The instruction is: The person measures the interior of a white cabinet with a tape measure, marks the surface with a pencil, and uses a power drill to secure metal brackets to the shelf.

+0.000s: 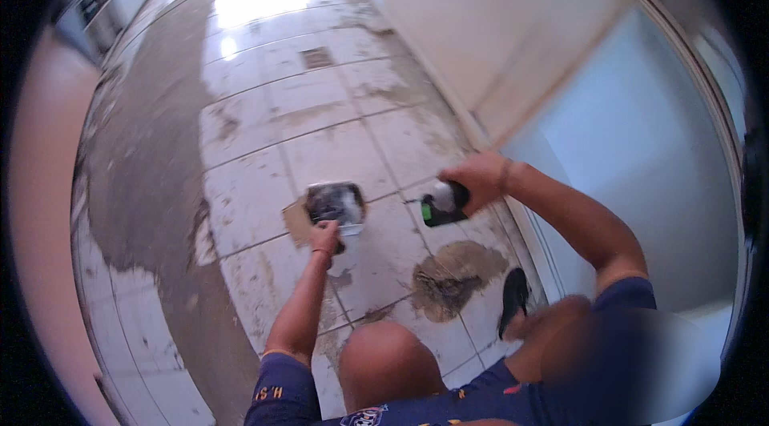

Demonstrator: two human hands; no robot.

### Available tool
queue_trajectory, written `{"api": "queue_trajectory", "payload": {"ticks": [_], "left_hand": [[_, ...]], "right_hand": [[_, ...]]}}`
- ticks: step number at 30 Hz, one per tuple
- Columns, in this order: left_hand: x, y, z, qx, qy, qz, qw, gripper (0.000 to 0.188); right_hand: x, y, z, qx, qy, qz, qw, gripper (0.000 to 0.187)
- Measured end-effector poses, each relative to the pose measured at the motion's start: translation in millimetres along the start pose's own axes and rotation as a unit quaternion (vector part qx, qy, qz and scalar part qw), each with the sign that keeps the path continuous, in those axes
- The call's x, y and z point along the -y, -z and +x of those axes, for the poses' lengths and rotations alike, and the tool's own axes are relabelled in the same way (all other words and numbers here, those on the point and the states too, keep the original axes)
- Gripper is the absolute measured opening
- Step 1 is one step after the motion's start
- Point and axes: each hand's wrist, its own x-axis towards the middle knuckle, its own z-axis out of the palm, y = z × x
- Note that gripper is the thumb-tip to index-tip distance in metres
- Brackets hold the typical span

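Note:
My left hand (324, 235) is closed at the near edge of a small squarish tub (352, 229) standing on the tiles. The tub has a pale rim and holds dark and whitish stuff. Whether my fingers pinch the rim or something just inside it, I cannot make out. A brown piece of cardboard (298, 222) lies against the tub's left side. Held above the floor to the right, my right hand (483, 178) wraps round a black and grey object (444, 203) with a green patch. Blur hides its exact kind.
White floor tiles (320, 155) are stained with dried mud. A strip of bare grey cement (152, 130) runs along the left. A brown wet-looking patch (448, 278) lies near my dark shoe (514, 302). Pale panels (625, 122) rise at the right, a pinkish wall (52, 186) at the left.

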Motion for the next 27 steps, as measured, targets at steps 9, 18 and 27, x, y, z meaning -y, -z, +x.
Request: {"api": "queue_trajectory", "payload": {"ticks": [9, 18, 27], "left_hand": [[-10.6, 15.9, -25.4, 0.027, 0.005, -0.179, 0.983, 0.022], [-142.7, -22.0, -107.8, 0.044, 0.077, -0.162, 0.983, 0.027], [-236.4, -67.6, -170.0, 0.084, 0.14, -0.083, 0.983, 0.038]], "right_hand": [[-113.4, -105.2, -30.4, -0.127, -0.091, 0.088, 0.984, 0.064], [-196.5, -126.9, -39.4, -0.14, -0.051, 0.11, 0.983, 0.058], [-240.8, -137.0, -32.3, -0.173, -0.035, 0.137, 0.975, 0.059]]}}
